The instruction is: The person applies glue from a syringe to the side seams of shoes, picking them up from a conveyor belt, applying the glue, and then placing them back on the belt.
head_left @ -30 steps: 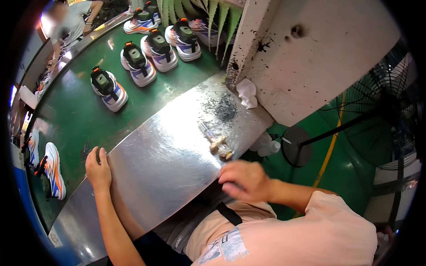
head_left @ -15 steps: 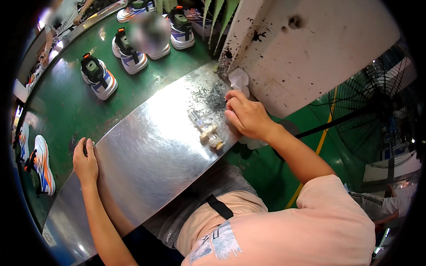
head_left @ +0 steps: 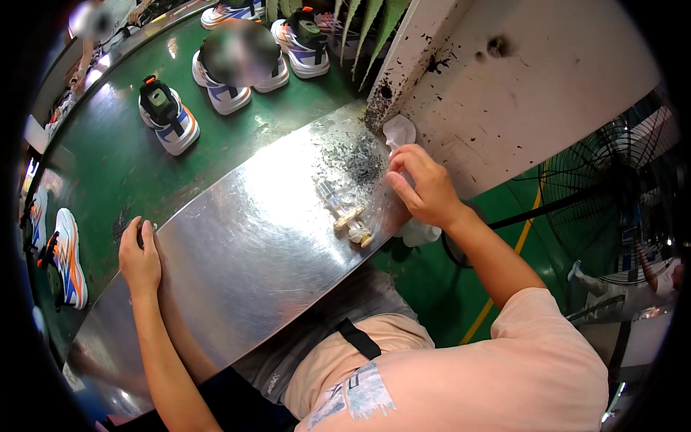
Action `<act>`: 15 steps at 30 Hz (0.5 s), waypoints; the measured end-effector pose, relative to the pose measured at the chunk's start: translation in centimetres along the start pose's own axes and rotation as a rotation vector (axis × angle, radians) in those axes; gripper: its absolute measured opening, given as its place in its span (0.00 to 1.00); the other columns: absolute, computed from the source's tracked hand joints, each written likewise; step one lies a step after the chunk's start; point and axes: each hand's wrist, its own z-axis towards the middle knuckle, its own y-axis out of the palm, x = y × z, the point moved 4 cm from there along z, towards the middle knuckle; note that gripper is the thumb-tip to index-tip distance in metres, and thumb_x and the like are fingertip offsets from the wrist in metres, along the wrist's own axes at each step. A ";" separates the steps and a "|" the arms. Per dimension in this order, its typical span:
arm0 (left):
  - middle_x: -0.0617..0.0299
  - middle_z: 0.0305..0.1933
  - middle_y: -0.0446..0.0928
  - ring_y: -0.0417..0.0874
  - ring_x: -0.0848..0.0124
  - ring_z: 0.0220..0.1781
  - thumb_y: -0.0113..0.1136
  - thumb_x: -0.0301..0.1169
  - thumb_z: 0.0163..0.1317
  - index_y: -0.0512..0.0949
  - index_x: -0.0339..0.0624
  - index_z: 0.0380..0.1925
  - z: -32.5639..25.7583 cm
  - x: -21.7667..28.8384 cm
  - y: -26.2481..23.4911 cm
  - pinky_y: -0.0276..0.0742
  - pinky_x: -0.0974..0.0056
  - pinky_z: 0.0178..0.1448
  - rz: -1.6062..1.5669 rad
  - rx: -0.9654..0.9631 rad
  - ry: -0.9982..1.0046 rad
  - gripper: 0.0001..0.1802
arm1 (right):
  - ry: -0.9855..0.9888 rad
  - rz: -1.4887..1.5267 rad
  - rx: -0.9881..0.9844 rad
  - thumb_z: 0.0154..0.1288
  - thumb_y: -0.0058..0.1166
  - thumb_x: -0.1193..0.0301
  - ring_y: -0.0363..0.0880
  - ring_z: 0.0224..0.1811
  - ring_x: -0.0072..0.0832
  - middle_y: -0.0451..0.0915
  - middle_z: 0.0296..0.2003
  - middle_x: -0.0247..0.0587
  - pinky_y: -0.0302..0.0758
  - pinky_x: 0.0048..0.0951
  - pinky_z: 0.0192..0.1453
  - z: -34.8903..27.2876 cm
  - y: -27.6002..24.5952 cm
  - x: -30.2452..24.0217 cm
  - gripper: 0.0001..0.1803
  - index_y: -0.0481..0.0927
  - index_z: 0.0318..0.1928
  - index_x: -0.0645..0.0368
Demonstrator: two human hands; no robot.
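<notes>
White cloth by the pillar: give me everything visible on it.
The white cloth is a small crumpled rag, soft and wrinkled, lying at the far right corner of the shiny metal table, pressed against the foot of the paint-chipped white pillar. Dark specks cover the table beside it. The right hand sits right below it, fingertips at its lower edge; actual contact is unclear. Only its upper part shows clearly.

A white crumpled cloth (head_left: 398, 132) lies at the far corner of the steel bench (head_left: 252, 252), bunched against the speckled white post, just beyond the fingertips of the right hand (head_left: 425, 189), whose fingers curl toward it. A small clear bottle (head_left: 330, 193) lies on its side on the bench, just left of that hand, beside pale little pieces (head_left: 353, 223).
</notes>
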 end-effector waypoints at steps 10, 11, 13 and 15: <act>0.50 0.45 0.75 0.75 0.58 0.47 0.47 0.37 0.62 0.74 0.35 0.45 0.5 -1.7 0.1 0.68 0.62 0.52 -0.014 0.024 0.027 0.18 | -0.056 -0.150 -0.015 0.51 0.54 0.75 0.73 0.36 0.37 0.71 0.32 0.39 0.71 0.33 0.37 1.7 1.8 0.6 0.04 0.75 0.30 0.58; 0.50 0.45 0.75 0.76 0.58 0.47 0.47 0.37 0.62 0.74 0.35 0.45 0.6 -1.9 0.3 0.68 0.62 0.52 -0.017 0.026 0.031 0.18 | -0.084 -0.161 -0.032 0.50 0.54 0.74 0.73 0.35 0.37 0.71 0.32 0.39 0.71 0.33 0.37 1.9 1.8 0.8 0.05 0.75 0.30 0.58; 0.50 0.45 0.75 0.75 0.58 0.47 0.47 0.37 0.62 0.73 0.35 0.45 0.7 -1.8 0.6 0.68 0.62 0.52 -0.024 0.015 0.039 0.18 | -0.131 -0.183 -0.065 0.50 0.55 0.74 0.73 0.34 0.36 0.71 0.30 0.38 0.71 0.33 0.35 2.1 1.9 1.2 0.05 0.75 0.29 0.58; 0.50 0.46 0.75 0.75 0.58 0.48 0.47 0.36 0.62 0.73 0.34 0.45 1.1 -1.7 1.5 0.68 0.62 0.52 -0.027 0.008 0.067 0.18 | -0.110 -0.240 -0.108 0.50 0.54 0.73 0.73 0.34 0.37 0.71 0.29 0.38 0.71 0.34 0.34 2.0 1.9 1.8 0.04 0.74 0.28 0.57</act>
